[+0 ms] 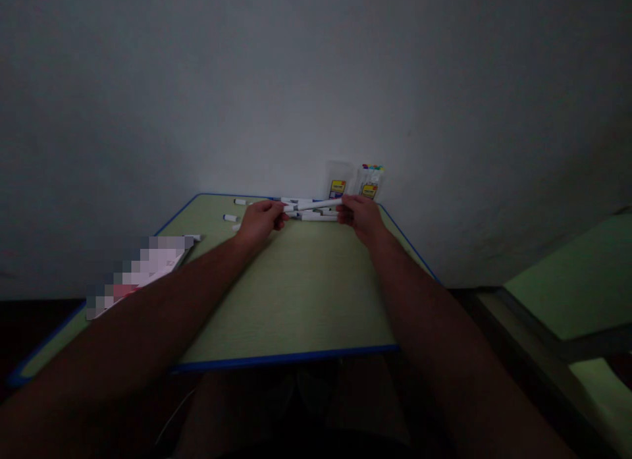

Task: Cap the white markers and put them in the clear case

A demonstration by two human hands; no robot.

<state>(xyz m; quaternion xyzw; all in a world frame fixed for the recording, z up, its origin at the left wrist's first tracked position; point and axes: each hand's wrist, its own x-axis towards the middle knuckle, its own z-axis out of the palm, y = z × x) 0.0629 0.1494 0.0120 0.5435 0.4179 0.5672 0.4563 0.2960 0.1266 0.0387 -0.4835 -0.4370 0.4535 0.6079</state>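
Observation:
A white marker pen [316, 204] is held level between both hands, just above the far part of a green desk [296, 294]. My left hand [261, 220] is closed on its left end. My right hand [359, 216] is closed on its right end. Several more white markers [316, 216] lie on the desk just beneath and behind the held one. A few others [231, 218] lie apart to the left of my left hand.
Two clear marker packs [370, 181] lean against the grey wall at the desk's far right corner. A blurred-out paper [143, 268] lies at the desk's left edge. The desk has a blue rim. Another green surface [577, 281] stands to the right.

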